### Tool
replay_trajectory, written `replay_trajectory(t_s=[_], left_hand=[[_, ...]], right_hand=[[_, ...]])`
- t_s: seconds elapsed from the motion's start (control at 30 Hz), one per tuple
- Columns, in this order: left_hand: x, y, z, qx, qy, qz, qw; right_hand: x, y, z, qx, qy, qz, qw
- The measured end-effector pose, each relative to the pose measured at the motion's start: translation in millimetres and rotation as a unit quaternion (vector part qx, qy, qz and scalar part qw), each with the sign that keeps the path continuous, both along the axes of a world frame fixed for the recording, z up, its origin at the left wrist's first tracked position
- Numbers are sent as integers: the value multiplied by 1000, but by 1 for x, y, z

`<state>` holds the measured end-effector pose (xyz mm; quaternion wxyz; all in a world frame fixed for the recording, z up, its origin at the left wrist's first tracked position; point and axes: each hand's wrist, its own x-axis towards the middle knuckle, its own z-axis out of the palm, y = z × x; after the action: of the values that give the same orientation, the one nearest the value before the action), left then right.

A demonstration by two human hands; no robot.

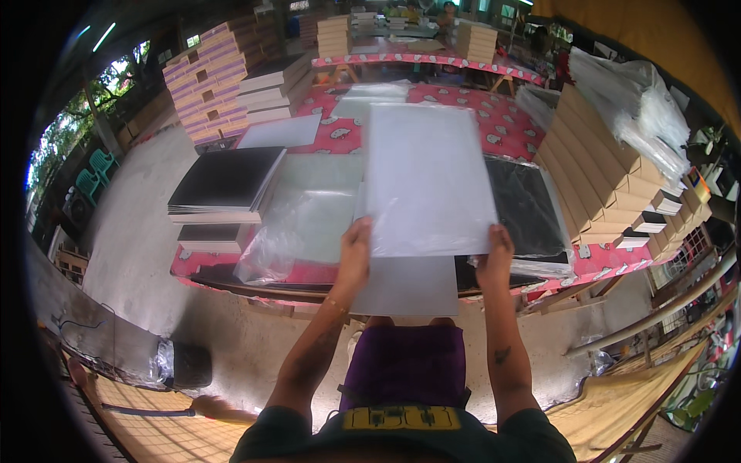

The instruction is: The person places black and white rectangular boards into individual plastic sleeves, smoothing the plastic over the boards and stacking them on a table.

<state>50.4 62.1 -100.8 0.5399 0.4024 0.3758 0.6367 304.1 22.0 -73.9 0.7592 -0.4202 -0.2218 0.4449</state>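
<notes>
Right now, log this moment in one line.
left hand: grips white sheet | right hand: grips it | sheet: raised over red patterned table

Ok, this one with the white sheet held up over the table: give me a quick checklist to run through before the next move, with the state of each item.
1. Left hand grips the white sheet at its lower left corner: ok.
2. Right hand grips the lower right corner: ok.
3. Sheet held flat, no visible fold or crease: ok.
4. Sheet clear of the black panel in plastic wrap at the right: cannot tell, its edge overlaps the panel in this view.
5. Loose clear plastic bag at the left lies apart from the sheet: ok.
6. One sheet or several held together: cannot tell.
</notes>
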Motion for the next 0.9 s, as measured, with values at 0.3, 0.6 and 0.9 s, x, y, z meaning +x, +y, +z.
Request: replay_trajectory(t_s=[0.3,0.6,0.9], left_hand=[[127,6,9,-140,-18,-257,956],[179,12,-24,77,130,-155,976],[167,-8,-16,200,474,-98,852]], right_hand=[[149,1,-23,15,-67,-201,977],[201,-37,-10,-75,-263,-34,961],[237,-57,-59,-168,-558,-160,797]])
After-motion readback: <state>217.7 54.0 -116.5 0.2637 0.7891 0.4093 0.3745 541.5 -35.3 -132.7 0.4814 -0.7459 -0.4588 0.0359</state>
